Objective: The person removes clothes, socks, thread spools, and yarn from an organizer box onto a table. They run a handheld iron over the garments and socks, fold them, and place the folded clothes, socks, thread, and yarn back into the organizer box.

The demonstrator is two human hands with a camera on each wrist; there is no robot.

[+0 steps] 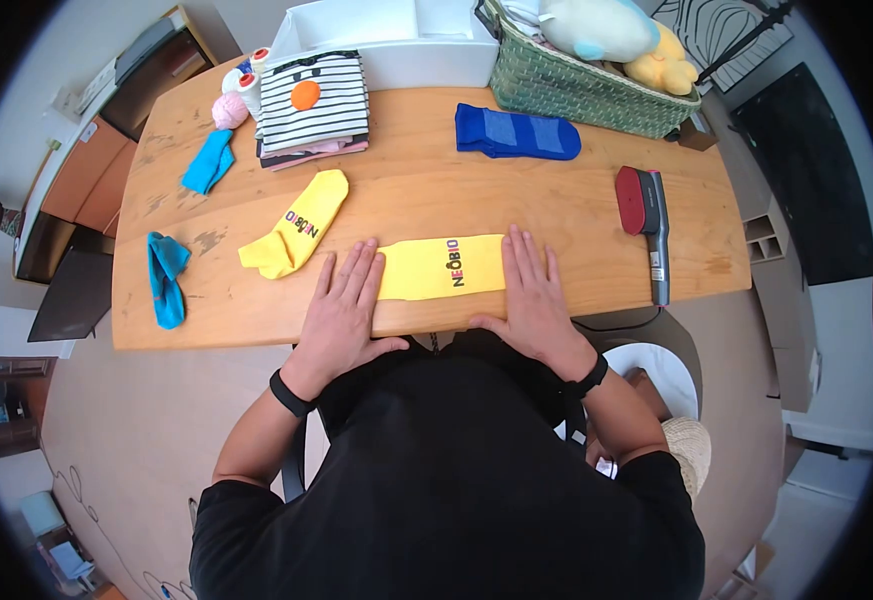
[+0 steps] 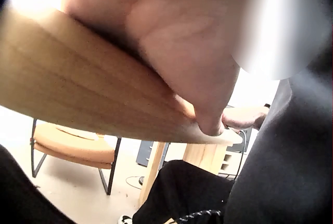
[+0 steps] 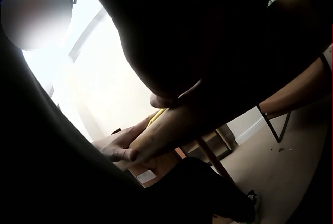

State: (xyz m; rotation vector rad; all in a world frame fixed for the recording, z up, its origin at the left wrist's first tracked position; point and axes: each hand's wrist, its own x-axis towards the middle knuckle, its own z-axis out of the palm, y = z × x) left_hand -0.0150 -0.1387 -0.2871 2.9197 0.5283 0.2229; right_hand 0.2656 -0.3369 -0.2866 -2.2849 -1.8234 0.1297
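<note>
A yellow sock [image 1: 426, 268] with NEOBIO lettering lies flat near the table's front edge. My left hand [image 1: 348, 312] presses flat at its left end, fingers straight and thumb out to the side. At the opposite end lies my right hand [image 1: 539, 308], palm down with fingers straight, covering that end of the sock. Another yellow sock [image 1: 306, 220] with the same lettering rests just beyond my left hand, its left part bent. In the left wrist view, my left hand [image 2: 182, 47] lies against the tabletop; the right wrist view is very dark.
Two light-blue socks [image 1: 167, 280] lie at the left, and a dark-blue pair [image 1: 516, 133] at the back. A red-and-grey handheld appliance [image 1: 646, 225] is at the right. Folded clothes [image 1: 314, 105], a white box [image 1: 426, 65] and a green basket [image 1: 586, 95] line the far side.
</note>
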